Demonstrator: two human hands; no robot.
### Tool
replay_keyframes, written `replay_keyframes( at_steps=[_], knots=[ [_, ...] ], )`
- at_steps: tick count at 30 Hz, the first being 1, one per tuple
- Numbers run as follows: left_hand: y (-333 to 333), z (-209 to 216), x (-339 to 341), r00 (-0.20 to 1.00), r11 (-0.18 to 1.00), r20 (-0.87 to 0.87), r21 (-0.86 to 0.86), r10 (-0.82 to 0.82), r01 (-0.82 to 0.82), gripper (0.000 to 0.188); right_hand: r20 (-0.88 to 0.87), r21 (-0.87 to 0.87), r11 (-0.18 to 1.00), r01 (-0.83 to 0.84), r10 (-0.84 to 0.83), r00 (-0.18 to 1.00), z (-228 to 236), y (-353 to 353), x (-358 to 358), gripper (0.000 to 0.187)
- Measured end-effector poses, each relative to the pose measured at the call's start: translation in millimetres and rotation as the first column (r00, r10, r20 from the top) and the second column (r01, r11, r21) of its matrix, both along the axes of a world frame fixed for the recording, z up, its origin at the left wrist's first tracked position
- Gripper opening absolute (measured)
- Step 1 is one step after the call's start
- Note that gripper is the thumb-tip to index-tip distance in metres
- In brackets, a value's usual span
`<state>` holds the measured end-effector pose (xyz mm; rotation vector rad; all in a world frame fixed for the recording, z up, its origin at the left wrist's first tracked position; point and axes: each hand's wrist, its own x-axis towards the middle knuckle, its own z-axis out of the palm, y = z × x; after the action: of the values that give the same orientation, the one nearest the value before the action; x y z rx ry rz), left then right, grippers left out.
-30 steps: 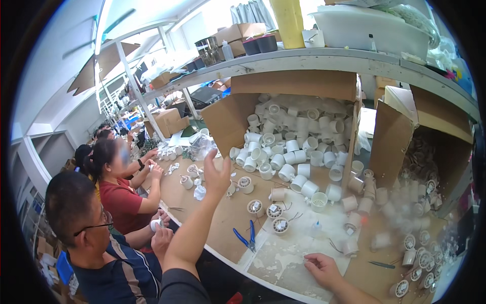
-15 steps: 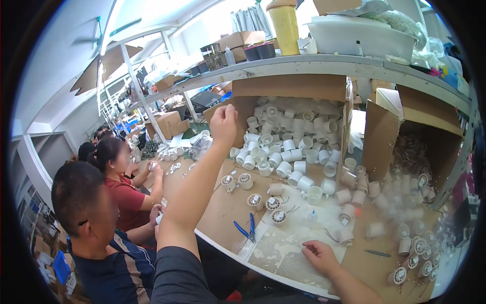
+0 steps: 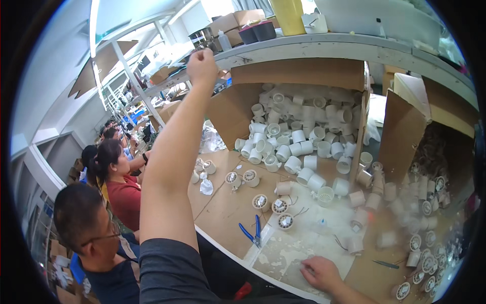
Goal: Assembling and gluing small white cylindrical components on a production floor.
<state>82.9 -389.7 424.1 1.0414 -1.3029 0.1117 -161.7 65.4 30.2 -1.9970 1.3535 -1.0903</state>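
My left hand (image 3: 201,67) is raised high on a stretched arm, in front of the shelf's edge. Its fingers are curled together, and whatever they may hold cannot be made out. Low on the worktable rests my right hand (image 3: 322,273), holding nothing, its fingers loosely bent and a little apart. Beyond it lie blue-handled cutting pliers (image 3: 251,232) and several round white fittings with wires, such as one fitting (image 3: 285,221). A dark, slim pointed tool (image 3: 386,264) lies to the right of that hand.
An open carton (image 3: 238,109) spills many white plastic cups (image 3: 305,176) onto the table. Another carton (image 3: 400,137) at the right holds more parts. Above runs a loaded shelf (image 3: 324,43). Two co-workers, one in a red shirt (image 3: 125,195), sit at the left. A whitish blur veils the right side.
My left hand has moved up and left, nearer the shelf. The view has shifted, and the right hand stays on the table. White pieces beside my left arm have come into sight.
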Motion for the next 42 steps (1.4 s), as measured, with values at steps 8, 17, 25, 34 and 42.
replay_keyframes(
  at_steps=[8, 17, 25, 34, 42],
  knots=[
    [-86, 59, -18, 0.992, 0.972, 0.112, 0.233, -0.062, 0.035, 0.037, -0.010, -0.012, 1.000, -0.010, 0.010, 1.000, 7, -8, -5, 0.014],
    [-143, 86, -41, 0.997, 0.743, -0.007, 0.666, -0.075, 0.060, 0.029, -0.072, -0.046, 0.999, -0.018, 0.015, 0.997, 3, -14, -2, 0.011],
    [-164, 88, -59, 0.990, 0.730, -0.124, 0.682, 0.060, 0.041, 0.023, -0.084, -0.021, 0.999, -0.048, 0.046, 0.995, -5, -15, 0, 0.011],
    [-164, 89, -71, 0.994, 0.742, -0.015, 0.667, 0.107, -0.070, 0.045, -0.085, -0.040, 0.999, -0.007, 0.004, 0.996, -5, -15, -1, 0.012],
    [-132, 76, -57, 0.991, 0.941, -0.110, 0.336, 0.078, -0.037, 0.044, -0.081, -0.033, 0.999, -0.029, 0.027, 0.996, 0, -10, 0, 0.012]
  ],
)
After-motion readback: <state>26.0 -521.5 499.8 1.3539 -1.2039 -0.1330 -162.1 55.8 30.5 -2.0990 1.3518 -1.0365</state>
